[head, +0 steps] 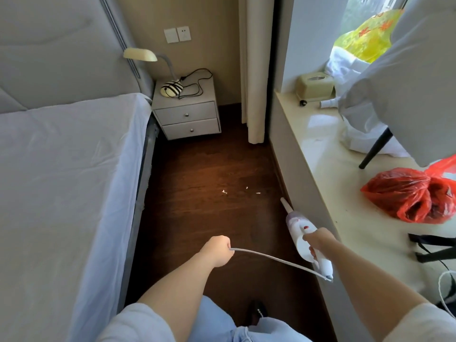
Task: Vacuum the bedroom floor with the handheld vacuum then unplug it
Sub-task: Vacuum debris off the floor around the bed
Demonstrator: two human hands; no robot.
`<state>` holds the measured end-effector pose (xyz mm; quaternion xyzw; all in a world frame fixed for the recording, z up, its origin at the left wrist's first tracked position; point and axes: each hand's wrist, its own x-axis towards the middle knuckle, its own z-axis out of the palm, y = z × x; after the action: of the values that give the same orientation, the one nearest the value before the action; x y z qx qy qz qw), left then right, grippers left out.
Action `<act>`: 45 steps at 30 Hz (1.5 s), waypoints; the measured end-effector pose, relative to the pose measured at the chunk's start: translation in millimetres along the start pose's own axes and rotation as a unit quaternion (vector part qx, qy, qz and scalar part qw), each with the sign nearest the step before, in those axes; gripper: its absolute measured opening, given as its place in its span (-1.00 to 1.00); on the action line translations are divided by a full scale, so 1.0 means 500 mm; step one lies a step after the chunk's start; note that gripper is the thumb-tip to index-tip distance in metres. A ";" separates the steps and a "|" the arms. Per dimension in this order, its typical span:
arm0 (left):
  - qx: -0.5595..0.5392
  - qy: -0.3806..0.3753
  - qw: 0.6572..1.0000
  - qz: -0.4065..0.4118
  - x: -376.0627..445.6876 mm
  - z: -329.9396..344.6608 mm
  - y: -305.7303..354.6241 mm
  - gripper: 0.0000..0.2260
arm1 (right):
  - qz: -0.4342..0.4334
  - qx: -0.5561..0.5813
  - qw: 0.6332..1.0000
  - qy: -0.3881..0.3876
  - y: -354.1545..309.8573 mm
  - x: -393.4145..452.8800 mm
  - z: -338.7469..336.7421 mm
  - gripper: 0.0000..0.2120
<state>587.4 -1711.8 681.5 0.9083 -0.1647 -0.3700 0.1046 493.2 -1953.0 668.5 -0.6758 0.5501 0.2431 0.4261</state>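
While right hand grips vacuum (nozzle down), left hand holds cord.

We saw the white handheld vacuum angled nozzle-down at the right over the dark floor, its cord trailing left.

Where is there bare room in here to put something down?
The windowsill has a bare patch between the tissue box and the red bag. The bed is bare. The floor strip between the bed and the sill holds only paper scraps. The nightstand top is crowded with a lamp and cord.
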 end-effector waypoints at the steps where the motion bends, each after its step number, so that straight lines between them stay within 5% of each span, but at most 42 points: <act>1: 0.000 -0.002 1.000 -0.007 0.001 -0.001 -0.012 -0.85 | -0.003 0.002 1.000 0.000 -0.007 -0.001 0.003 -0.77; 10: -0.018 0.005 1.000 -0.017 0.026 -0.038 -0.081 -0.84 | -0.015 0.016 1.000 -0.022 -0.104 -0.021 0.045 -0.60; 32: -0.041 0.037 0.997 -0.047 0.115 -0.255 -0.365 -0.78 | -0.046 -0.106 0.993 -0.036 -0.407 -0.074 0.333 -0.55; 45: -0.045 0.025 0.999 0.018 0.180 -0.277 -0.297 -0.82 | -0.034 -0.057 0.998 -0.024 -0.383 -0.040 0.254 -0.67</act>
<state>778.6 -1599.2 675.4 0.9086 -0.1616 -0.3523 0.1556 687.7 -1829.1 677.5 -0.7115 0.5016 0.2751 0.4081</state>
